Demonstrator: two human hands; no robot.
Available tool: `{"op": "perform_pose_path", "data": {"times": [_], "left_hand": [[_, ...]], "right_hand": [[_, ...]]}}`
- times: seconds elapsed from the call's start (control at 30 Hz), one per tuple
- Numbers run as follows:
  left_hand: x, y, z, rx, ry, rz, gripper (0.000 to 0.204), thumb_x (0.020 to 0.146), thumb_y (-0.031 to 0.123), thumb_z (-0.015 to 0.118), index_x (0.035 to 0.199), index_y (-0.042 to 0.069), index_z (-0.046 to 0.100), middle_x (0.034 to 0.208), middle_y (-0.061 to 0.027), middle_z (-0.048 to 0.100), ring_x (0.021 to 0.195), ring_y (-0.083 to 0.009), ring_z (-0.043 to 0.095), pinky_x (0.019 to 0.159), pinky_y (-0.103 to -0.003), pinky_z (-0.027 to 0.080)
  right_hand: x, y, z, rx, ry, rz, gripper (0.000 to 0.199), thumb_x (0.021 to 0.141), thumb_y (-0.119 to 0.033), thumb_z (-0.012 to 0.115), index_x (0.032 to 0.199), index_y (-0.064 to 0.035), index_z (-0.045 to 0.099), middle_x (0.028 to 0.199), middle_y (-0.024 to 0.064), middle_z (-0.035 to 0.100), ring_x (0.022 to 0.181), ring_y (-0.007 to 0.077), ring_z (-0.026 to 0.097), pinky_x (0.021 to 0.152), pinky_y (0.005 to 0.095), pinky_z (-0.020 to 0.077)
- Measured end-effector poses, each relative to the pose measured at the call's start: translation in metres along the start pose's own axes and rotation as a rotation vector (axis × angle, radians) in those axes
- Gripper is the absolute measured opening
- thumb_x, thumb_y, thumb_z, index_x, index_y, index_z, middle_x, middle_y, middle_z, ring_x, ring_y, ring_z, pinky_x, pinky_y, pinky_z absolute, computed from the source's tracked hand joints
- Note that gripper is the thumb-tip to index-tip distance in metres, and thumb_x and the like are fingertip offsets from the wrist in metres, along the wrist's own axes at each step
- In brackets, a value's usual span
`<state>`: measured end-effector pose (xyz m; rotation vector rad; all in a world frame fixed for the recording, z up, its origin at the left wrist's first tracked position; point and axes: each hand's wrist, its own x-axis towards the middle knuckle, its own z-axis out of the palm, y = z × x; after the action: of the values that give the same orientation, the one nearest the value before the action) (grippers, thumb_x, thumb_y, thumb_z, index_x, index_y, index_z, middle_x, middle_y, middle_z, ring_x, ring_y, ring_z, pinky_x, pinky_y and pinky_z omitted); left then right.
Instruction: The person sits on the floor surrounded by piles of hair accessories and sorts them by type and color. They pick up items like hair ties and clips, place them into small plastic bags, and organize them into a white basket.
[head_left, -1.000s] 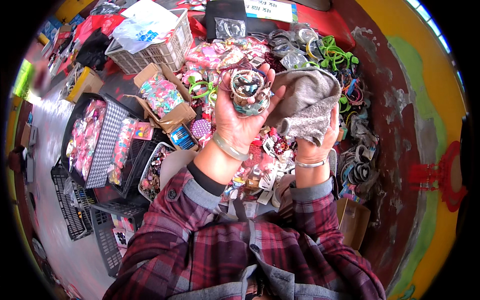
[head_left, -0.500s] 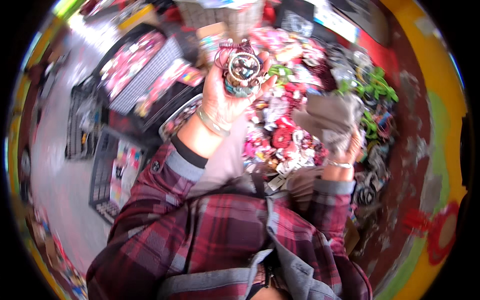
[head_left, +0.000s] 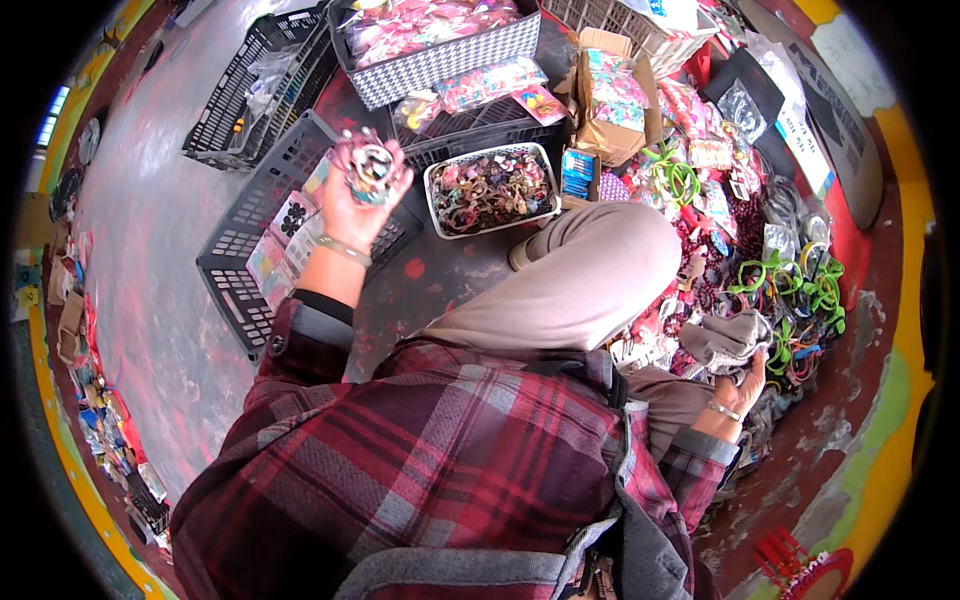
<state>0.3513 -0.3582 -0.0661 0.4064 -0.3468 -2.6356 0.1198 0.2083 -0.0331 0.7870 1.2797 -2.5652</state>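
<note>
Here, at the far left, we see a black plastic crate point(head_left: 250, 255) lying on the grey floor point(head_left: 150, 230), with a few flat packets of small goods resting in it. Above it our left hand point(head_left: 362, 195) is raised palm-up, fingers curled around a bundle of hair ties point(head_left: 371, 165); the cupped grip seems meant to keep the loose, springy pieces from slipping out. A bracelet point(head_left: 343, 250) sits on that wrist.

Just right of the hand stands a small white basket point(head_left: 491, 190) packed with mixed hair bands, and behind it a checked basket point(head_left: 440, 45) full of pink packets, likely sorted by kind so each sort stays together. A cardboard box point(head_left: 610, 95) holds more bright packets.

Our bent knee in tan trousers point(head_left: 580, 275) crosses the middle, as we sit low among the goods.

Farther right lies a spread of red and pink accessories and a cluster of green rings point(head_left: 800, 290), laid open on the ground within reach. At the lower right our right hand point(head_left: 745, 385) closes on a grey cloth point(head_left: 730, 340), pinching its edge between thumb and fingers just beside the green rings.
</note>
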Motion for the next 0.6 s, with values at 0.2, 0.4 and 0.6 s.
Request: {"op": "perform_pose_path", "data": {"times": [0.2,0.4,0.6], "left_hand": [[0.012,-0.067,-0.058,0.042,0.270,-0.149,0.036,0.083,0.042,0.053,0.104,0.012,0.057,0.102,-0.0124,0.061,0.094,-0.0282,0.058,0.083,-0.046,0.044],[0.068,-0.097,-0.069,0.212,0.394,-0.102,0.029,0.085,0.038,0.052,0.101,0.014,0.058,0.098,-0.0074,0.063,0.087,-0.0226,0.061,0.077,-0.045,0.047],[0.127,-0.111,-0.121,0.977,0.421,0.117,0.040,0.084,0.037,0.055,0.108,0.006,0.056,0.105,-0.0042,0.059,0.099,-0.0176,0.054,0.086,-0.033,0.040]], "right_hand": [[0.010,0.007,-0.004,-0.079,0.066,-0.005,0.031,0.080,-0.016,0.057,0.109,-0.0042,0.056,0.108,0.0108,0.061,0.096,0.0281,0.058,0.085,0.0449,0.0466],[0.003,0.011,0.002,-0.125,0.065,-0.002,0.028,0.081,-0.016,0.055,0.107,-0.0040,0.057,0.105,0.0104,0.062,0.093,0.0275,0.059,0.084,0.0434,0.0473],[0.015,0.014,-0.003,-0.174,0.099,0.013,0.025,0.079,-0.016,0.059,0.102,-0.0050,0.058,0.100,0.0082,0.063,0.090,0.0252,0.060,0.081,0.0407,0.0483]]}}
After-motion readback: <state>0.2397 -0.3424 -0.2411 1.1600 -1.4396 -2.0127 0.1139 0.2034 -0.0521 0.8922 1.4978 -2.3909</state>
